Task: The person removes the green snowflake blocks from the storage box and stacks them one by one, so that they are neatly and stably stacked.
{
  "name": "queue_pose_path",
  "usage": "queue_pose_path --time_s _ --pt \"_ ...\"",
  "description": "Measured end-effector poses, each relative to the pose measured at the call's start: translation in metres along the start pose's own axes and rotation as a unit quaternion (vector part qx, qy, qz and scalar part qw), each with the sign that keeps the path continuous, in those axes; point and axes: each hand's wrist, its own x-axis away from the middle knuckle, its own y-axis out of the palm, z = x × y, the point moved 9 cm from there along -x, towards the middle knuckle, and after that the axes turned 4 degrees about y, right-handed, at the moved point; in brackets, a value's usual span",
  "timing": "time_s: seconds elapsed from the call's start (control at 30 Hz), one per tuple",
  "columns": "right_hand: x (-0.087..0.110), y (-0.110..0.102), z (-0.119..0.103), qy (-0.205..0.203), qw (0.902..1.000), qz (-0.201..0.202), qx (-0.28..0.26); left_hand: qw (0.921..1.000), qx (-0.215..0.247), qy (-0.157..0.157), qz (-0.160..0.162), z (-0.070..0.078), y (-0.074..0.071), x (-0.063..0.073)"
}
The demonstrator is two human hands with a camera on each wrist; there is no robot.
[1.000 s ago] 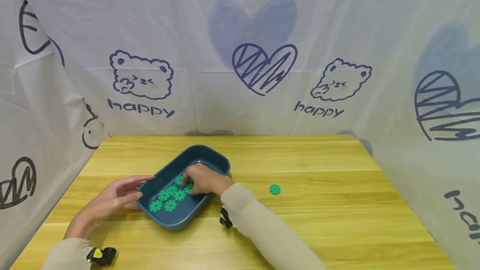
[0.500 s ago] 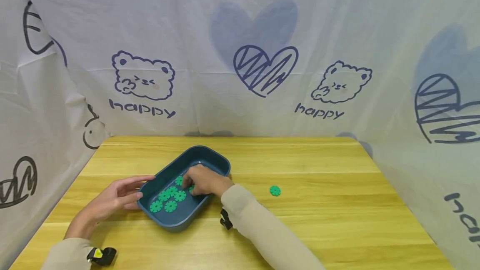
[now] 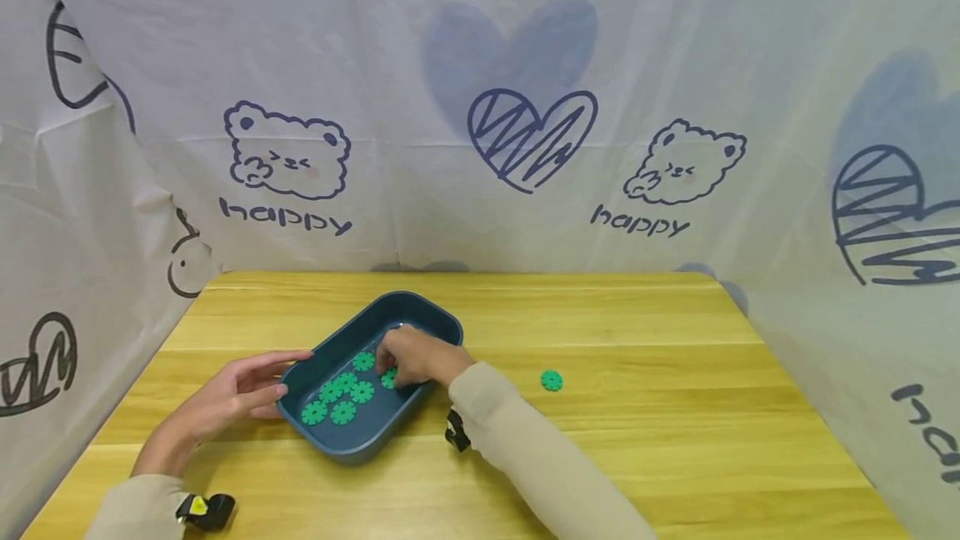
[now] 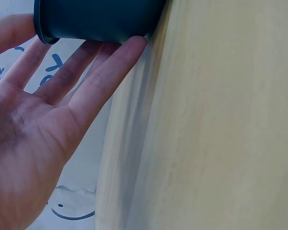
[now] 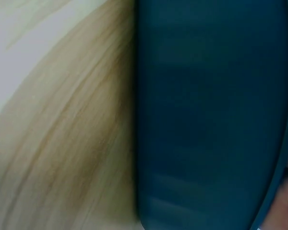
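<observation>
In the head view, a dark blue rectangular bin (image 3: 358, 440) with rounded corners stands slantwise on the table. Several flat green snowflake building discs (image 3: 343, 412) lie in it, mostly at the near left end. My left hand (image 3: 213, 402) touches the bin's left end, thumb at the rim; the left wrist view shows its nearly straight fingers against the outer wall. Over the near wall reaches my right hand (image 3: 415, 354), fingers bent down at a green disc (image 3: 388, 378) on the bin floor. Whether they pinch it is hidden. The right wrist view shows mostly the bin's outer wall (image 5: 206, 105).
A single green disc (image 3: 551, 380) lies on the wooden table (image 3: 645, 440), right of the bin. Behind and beside the table hangs a white cloth (image 3: 420, 215) with bear and heart drawings.
My right hand has shifted slightly right inside the bin, and the disc by its fingers sits a little further right. My left hand stays at the bin's left end.
</observation>
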Motion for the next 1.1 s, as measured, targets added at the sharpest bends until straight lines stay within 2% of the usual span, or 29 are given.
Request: queue_pose_path --time_s 0.2,0.4,0.53,0.7,0.83,1.1 --pt "0.001 -0.002 -0.002 -0.012 0.9999 0.009 0.006 0.9998 0.015 -0.009 -0.004 -0.003 0.002 0.001" --pt "0.006 -0.009 -0.003 -0.044 0.9982 0.03 -0.028 0.999 0.04 -0.018 -0.008 -0.005 0.004 0.002" --pt "0.012 -0.018 -0.001 -0.064 0.9958 0.049 -0.044 0.9992 0.03 -0.024 -0.002 -0.005 0.003 0.002" --pt "0.028 -0.034 0.002 -0.083 0.9922 0.069 -0.063 0.9995 0.014 -0.028 0.007 -0.004 0.0 0.0" --pt "0.043 -0.046 0.007 -0.09 0.9895 0.08 -0.08 0.9994 0.022 -0.025 0.001 -0.002 0.001 0.0" --pt "0.077 -0.062 0.027 -0.08 0.9862 0.102 -0.103 0.9994 0.017 -0.03 0.005 -0.003 0.003 0.0"
